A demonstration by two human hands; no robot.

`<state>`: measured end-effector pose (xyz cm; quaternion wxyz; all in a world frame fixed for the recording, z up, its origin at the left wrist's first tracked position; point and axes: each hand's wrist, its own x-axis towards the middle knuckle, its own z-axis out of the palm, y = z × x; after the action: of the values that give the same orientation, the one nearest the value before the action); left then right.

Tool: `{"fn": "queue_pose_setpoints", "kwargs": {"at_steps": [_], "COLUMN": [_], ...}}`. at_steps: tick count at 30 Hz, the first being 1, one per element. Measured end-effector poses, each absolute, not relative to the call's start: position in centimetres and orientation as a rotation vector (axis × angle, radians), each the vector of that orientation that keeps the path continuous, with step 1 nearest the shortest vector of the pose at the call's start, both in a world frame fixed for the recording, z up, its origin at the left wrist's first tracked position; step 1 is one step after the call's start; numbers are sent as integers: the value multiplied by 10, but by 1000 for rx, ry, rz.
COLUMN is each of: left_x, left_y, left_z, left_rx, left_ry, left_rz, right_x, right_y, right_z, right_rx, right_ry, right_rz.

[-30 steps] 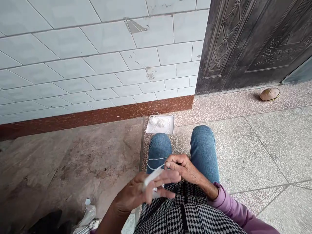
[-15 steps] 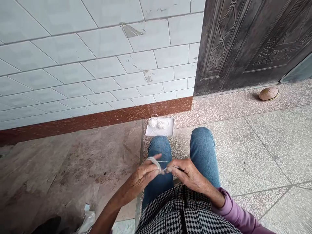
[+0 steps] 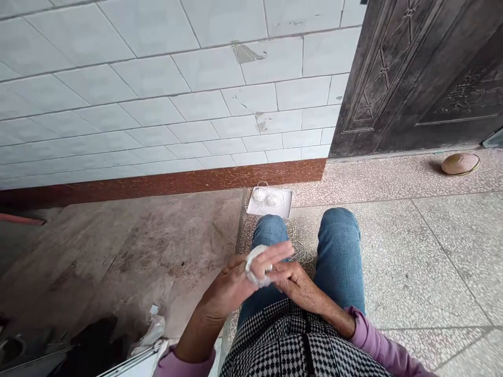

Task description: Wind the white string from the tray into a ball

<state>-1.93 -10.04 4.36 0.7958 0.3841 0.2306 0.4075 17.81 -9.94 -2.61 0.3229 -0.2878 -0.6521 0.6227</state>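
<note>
My left hand (image 3: 236,285) carries several turns of white yarn (image 3: 254,268) wound around its fingers. Two of its fingers stretch out to the right past the loops and are a little blurred. Close against it, my right hand (image 3: 301,288) is closed at the yarn, with its fingertips partly hidden behind the left hand. Both hands are above my lap. Beyond my knees, a shallow white tray (image 3: 288,201) on the floor contains two white yarn balls (image 3: 272,200). Loose coils of strand (image 3: 302,252) lie on the floor between my knees.
A tiled wall (image 3: 196,115) with a red-brown base runs behind the tray. To the right stands a dark carved door (image 3: 393,104), with a rounded pinkish object (image 3: 460,164) on the floor before it. Lower left, a clear plastic bag (image 3: 155,329) lies near a dark shape.
My left hand has turned, its fingers now reaching across to the right over the right hand's fingertips. The strand visible between the hands before is now hidden. The view has swung left.
</note>
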Motion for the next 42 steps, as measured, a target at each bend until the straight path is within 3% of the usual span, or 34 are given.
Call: {"fn": "queue_pose_setpoints", "kwargs": {"at_steps": [3, 8, 16, 25, 30, 36, 42], "left_x": [-21, -40, -62, -48, -31, -27, -43], "left_y": [-87, -84, -108, -103, -79, -72, -78], "left_z": [43, 40, 37, 45, 51, 46, 65], "left_rx": [1153, 1625, 1429, 893, 1261, 1723, 1482], "left_ry": [754, 1231, 826, 462, 754, 1116, 747], "left_rz": [913, 616, 280, 659, 820, 485, 231], "right_x": [176, 182, 190, 175, 173, 203, 233], "right_y": [-108, -105, -76, -91, -108, -97, -59], "right_z": [-19, -4, -3, -25, -20, 3, 8], "right_rx": [-777, -725, -763, -745, -729, -805, -853], "right_ry": [-1816, -1890, -1759, -1526, -1749, -1854, -1773], "right_rz": [1618, 1604, 1542, 1671, 1654, 1423, 1356]}}
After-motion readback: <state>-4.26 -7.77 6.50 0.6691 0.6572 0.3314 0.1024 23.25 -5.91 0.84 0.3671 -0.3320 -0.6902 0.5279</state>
